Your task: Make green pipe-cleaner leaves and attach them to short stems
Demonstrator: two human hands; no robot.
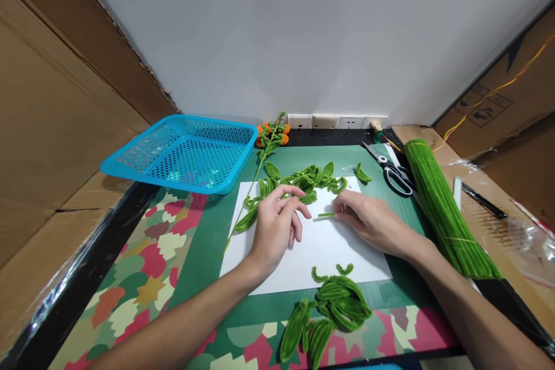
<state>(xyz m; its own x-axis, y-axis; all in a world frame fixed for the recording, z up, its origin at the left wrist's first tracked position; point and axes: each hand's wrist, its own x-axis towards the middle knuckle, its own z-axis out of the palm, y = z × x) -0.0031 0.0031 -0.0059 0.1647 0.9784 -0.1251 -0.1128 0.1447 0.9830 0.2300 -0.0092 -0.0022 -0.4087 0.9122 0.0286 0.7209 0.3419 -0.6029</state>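
Observation:
Over the white paper (286,274), my right hand (366,217) pinches a short green pipe cleaner (324,215), its bare end pointing left. My left hand (275,222) hovers to the left of it with fingers apart and nothing in them. Behind my left hand lies a heap of looped green pipe-cleaner leaves (306,179), spread along the paper's far edge. A second cluster of leaves (342,303) rests at the near edge, with two small curled pieces beside it.
A blue plastic basket (182,176) stands at the back left, beside a stem with orange flowers (272,137). To the right lie scissors (392,173), a thick bundle of green pipe cleaners (446,208) and a black-handled tool (483,199). Cardboard (47,87) and a wall enclose the table.

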